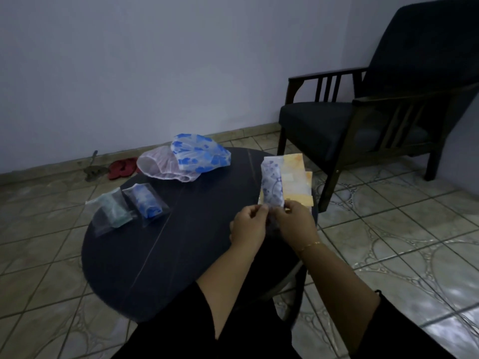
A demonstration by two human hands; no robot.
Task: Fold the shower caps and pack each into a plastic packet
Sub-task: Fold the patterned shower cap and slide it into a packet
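Two packed packets [129, 209] lay on the counter [181, 255], both hands' [248, 226] grip pinched a third packet [272, 185] holding a folded cap, and two loose caps [181, 161] remained unfolded.

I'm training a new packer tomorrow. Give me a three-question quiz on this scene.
1. True or false: both hands hold the packet above the table.
2. How many filled packets lie on the table's left side?
A. one B. two C. four
3. Fill in: the blue-flowered cap rests partly on the ____ cap.

Key: 1 true. 2 B: the green packet and the blue packet. 3 pink.
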